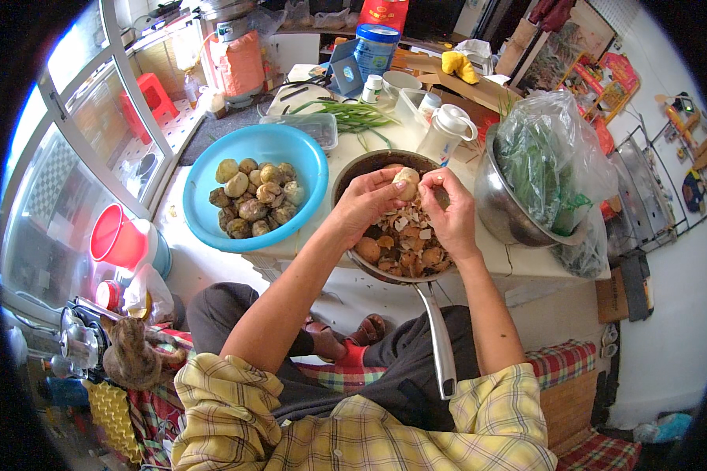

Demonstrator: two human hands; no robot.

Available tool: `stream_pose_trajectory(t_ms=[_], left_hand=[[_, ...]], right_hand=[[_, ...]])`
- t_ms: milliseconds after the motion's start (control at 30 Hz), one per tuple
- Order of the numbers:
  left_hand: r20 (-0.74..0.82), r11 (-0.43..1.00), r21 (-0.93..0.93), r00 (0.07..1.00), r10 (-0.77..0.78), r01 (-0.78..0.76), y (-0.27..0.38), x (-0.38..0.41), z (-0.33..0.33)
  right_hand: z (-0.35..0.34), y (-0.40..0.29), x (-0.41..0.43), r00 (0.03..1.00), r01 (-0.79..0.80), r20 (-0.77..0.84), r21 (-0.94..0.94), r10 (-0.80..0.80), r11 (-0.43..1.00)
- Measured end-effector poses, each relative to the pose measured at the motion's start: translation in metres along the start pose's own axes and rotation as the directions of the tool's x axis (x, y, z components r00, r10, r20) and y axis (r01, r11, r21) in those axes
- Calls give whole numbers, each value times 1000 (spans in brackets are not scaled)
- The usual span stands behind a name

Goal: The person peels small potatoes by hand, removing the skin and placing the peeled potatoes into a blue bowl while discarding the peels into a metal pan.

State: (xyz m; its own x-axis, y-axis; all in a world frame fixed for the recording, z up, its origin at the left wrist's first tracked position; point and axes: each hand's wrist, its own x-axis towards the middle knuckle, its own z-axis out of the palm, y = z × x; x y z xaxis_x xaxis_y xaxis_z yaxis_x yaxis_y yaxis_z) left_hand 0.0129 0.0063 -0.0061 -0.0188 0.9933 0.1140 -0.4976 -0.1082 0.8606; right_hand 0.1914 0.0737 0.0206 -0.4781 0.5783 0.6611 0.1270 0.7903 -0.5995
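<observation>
A peeled-looking boiled egg (407, 183) is held in the fingers of my left hand (365, 203), above a metal saucepan (382, 272). My right hand (451, 206) is at the egg's right side, thumb and fingertips pinched together; whether a bit of shell lies between them cannot be told. Inside the pan are cracked eggshells (405, 222) and brown eggs (367, 249), with its steel handle pointing towards my lap. To the left stands a blue plastic basin (198, 206) with a heap of brownish, marbled peeled eggs (253, 209).
Right of the pan stands a steel bowl (495, 218) with bagged greens (530, 171). Behind are a plastic jug (446, 135), green onions (359, 116), a clear tray (324, 130) and a blue can (377, 50). A cat (132, 356) sits at my left on the plaid-covered seat.
</observation>
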Motion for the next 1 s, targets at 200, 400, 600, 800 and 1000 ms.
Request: stream_pose_trajectory(t_ms=[200, 400, 600, 800, 1000], left_hand=[[13, 999, -46, 1000, 11, -11, 1, 0, 2], [-18, 999, 2, 999, 36, -36, -4, 3, -1], [-9, 996, 79, 1000, 30, -30, -5, 1, -1], [31, 999, 33, 1000, -7, 6, -2, 0, 1], [7, 999, -2, 999, -36, 36, -1, 1, 3]], right_hand=[[-4, -3, 2, 993, 46, -109, -4, -46, 999], [1, -10, 4, 984, 146, -80, -125, -157, 981], [3, -6, 2, 988, 131, -54, -183, -143, 974], [1, 0, 1, 993, 7, -119, -22, -10, 1000], [-3, 8, 0, 985, -10, -174, 25, 14, 1000]])
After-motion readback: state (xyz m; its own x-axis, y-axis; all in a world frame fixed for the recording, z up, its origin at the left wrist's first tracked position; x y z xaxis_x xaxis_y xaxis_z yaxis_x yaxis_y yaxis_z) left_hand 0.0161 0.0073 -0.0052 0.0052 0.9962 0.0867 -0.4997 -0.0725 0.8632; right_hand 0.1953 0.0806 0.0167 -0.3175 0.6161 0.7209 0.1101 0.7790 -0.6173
